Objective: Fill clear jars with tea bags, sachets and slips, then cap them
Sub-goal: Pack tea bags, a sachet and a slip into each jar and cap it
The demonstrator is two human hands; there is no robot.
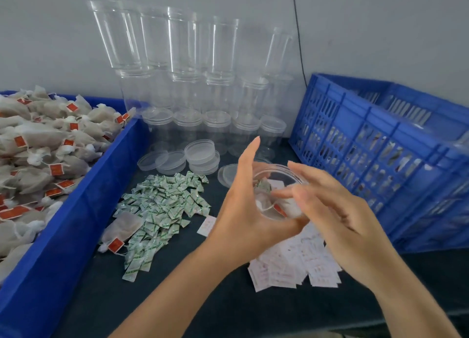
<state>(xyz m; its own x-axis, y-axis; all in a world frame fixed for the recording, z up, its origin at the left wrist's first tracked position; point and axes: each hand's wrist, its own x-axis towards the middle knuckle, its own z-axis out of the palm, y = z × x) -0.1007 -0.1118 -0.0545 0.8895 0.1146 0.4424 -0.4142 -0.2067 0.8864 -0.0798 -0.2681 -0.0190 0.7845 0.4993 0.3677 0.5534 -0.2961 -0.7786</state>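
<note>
Soft even light — slight blur, bowed edges

**Two grips meet above the tabletop**

Both bare forearms rise from the near edge and converge toward the middle. The left grip [243, 210] cradles a tilted clear jar [272, 174], with the thumb curled beneath it and the forefinger straight, pointing far. The right grip [337, 205], its back turned up, stretches loosely spread, blurred fingers [309, 175] to the jar's mouth.

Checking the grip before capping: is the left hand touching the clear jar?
Touching. The head view shows the left hand cupping the clear jar, palm against its side and thumb wrapped beneath it.
</note>
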